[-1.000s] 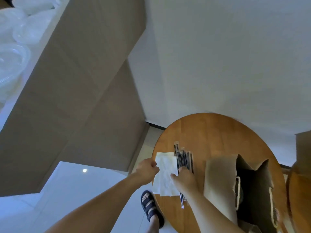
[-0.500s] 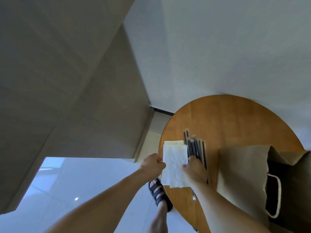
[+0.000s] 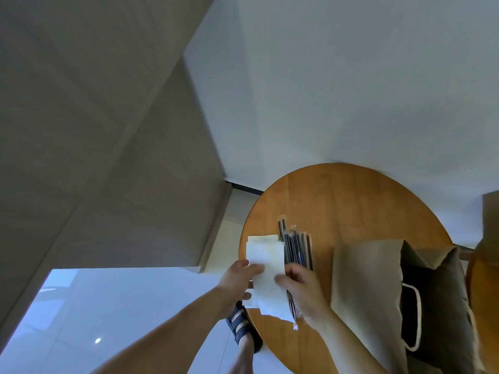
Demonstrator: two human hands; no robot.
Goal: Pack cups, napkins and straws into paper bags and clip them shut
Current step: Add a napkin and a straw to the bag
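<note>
Low in the frame, the left hand (image 3: 237, 282) and right hand (image 3: 303, 288) each pinch a white napkin (image 3: 270, 298) under the thumb, likely peeling it from the stack (image 3: 266, 249) for the open paper bag (image 3: 367, 287) at lower right. Wrapped straws (image 3: 297, 247) lie beyond on the round table (image 3: 337, 195). Half a second ago the left hand was balled at the sheet's edge.

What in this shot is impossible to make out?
Head view:
- Inside of the paper bag: dark, and cut off by the bottom edge.
- Number of straws: small, overlapping, lower ends under the right hand.
- How the right hand grips the napkins: motion-blurred.
</note>
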